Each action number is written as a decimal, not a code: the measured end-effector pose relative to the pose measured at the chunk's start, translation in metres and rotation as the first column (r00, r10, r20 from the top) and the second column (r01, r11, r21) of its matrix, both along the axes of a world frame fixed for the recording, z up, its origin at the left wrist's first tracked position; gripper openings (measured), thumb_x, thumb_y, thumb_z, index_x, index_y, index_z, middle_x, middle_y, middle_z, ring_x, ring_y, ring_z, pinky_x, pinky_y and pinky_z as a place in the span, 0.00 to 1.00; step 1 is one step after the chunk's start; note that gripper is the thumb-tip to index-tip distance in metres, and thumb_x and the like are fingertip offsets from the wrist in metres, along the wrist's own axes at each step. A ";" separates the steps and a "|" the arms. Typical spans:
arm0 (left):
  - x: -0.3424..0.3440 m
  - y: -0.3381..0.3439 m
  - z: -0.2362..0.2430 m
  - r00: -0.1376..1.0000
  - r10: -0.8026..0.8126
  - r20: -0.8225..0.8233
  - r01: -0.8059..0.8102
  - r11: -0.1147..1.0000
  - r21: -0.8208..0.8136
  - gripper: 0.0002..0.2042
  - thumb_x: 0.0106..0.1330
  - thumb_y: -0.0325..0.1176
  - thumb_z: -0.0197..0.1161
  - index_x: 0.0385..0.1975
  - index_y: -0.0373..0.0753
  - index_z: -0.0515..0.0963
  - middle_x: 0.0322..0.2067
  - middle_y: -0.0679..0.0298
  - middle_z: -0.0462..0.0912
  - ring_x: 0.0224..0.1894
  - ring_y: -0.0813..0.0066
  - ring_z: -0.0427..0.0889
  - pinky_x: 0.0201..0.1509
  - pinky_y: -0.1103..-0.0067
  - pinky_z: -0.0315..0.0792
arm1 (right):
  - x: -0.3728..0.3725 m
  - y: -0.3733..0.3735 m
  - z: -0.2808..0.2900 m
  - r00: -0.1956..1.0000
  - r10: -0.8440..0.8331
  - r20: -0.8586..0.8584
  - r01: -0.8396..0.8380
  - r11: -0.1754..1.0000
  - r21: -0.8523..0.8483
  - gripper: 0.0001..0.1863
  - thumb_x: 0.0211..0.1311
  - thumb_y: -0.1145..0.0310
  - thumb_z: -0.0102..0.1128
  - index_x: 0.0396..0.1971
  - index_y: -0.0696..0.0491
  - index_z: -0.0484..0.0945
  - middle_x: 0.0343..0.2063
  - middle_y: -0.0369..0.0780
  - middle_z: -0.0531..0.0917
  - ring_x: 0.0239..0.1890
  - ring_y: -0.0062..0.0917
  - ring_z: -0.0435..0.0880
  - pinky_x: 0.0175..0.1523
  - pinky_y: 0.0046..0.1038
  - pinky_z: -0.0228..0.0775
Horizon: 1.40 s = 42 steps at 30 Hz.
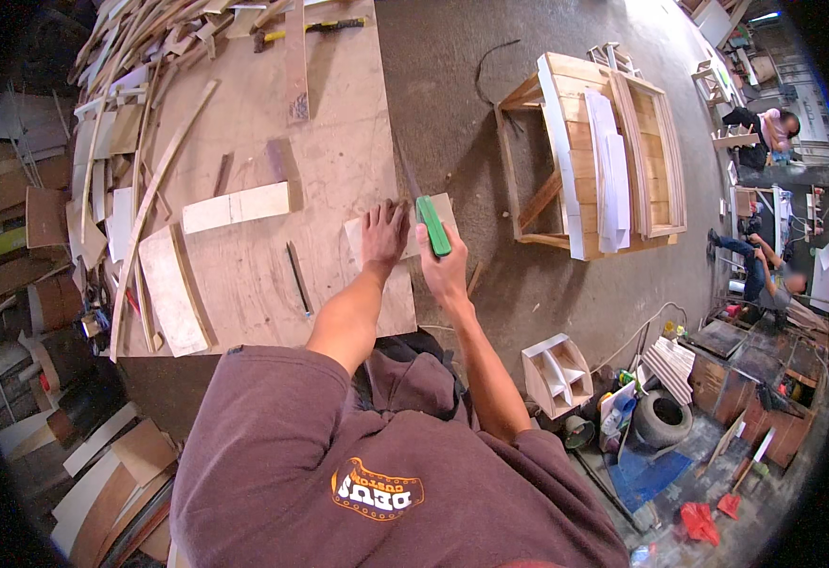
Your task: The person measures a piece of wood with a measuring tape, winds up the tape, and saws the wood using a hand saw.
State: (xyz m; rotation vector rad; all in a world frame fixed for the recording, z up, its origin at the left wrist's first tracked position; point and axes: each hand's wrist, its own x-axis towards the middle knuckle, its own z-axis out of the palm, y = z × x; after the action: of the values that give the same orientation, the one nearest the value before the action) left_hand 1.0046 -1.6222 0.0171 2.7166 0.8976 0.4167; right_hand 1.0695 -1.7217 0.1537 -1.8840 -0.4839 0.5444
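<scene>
- Left hand (383, 234) lies open, flat on a small board (369, 241) at the counter (244, 275) edge.
- Right hand (443, 265) grips a green-handled saw (432, 224) (blade running beside the board).

Plywood bench (339, 142): pale board (237, 206), small panel (400, 232), pencil (299, 277), offcut pile (140, 57).

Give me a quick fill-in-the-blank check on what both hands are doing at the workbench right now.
1. The right hand grips a handsaw by its ____ handle.
2. The left hand lies flat on a small plywood piece, pressing it onto the ____.
3. The saw blade points ____ from the person.
4. On the floor to the right of the bench stands an unfinished wooden ____.

Missing words: green; workbench; away; frame
</scene>
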 end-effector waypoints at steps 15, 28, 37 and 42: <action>0.001 0.001 -0.008 1.000 0.015 -0.008 -0.016 0.997 -0.077 0.18 0.63 0.35 0.55 0.53 0.43 0.74 0.49 0.56 0.73 0.52 0.56 0.69 0.57 0.64 0.64 | -0.004 -0.009 -0.005 0.999 0.011 0.032 -0.011 1.000 -0.005 0.16 0.67 0.61 0.59 0.31 0.61 0.75 0.18 0.38 0.69 0.24 0.18 0.65 0.29 0.27 0.62; 0.003 0.000 -0.026 0.997 -0.066 -0.050 0.063 0.996 -0.067 0.19 0.60 0.33 0.56 0.53 0.45 0.75 0.49 0.58 0.72 0.54 0.57 0.70 0.58 0.64 0.64 | -0.029 -0.045 0.002 0.996 -0.083 0.011 0.083 0.996 0.021 0.16 0.67 0.61 0.60 0.31 0.60 0.75 0.18 0.32 0.67 0.24 0.15 0.63 0.28 0.24 0.60; 0.005 0.009 -0.009 0.998 -0.066 0.008 0.067 0.989 -0.129 0.23 0.60 0.31 0.58 0.58 0.50 0.71 0.48 0.54 0.71 0.51 0.52 0.69 0.56 0.59 0.65 | -0.032 -0.085 0.064 0.999 -0.052 -0.007 0.052 0.998 -0.043 0.14 0.65 0.62 0.62 0.30 0.60 0.76 0.16 0.45 0.71 0.21 0.17 0.66 0.27 0.28 0.65; 0.008 0.007 -0.008 0.994 -0.106 0.002 0.104 0.974 -0.200 0.23 0.62 0.32 0.57 0.60 0.51 0.71 0.47 0.54 0.73 0.53 0.50 0.70 0.61 0.58 0.64 | -0.012 -0.062 0.042 0.993 -0.115 -0.031 0.115 0.993 0.007 0.16 0.67 0.60 0.59 0.29 0.60 0.76 0.16 0.39 0.72 0.22 0.17 0.66 0.28 0.28 0.63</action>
State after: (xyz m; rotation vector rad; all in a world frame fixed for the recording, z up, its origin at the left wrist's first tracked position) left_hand 1.0121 -1.6153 0.0092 2.5686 0.7495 0.2780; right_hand 1.0580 -1.7841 0.1961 -1.8797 -0.3546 0.4935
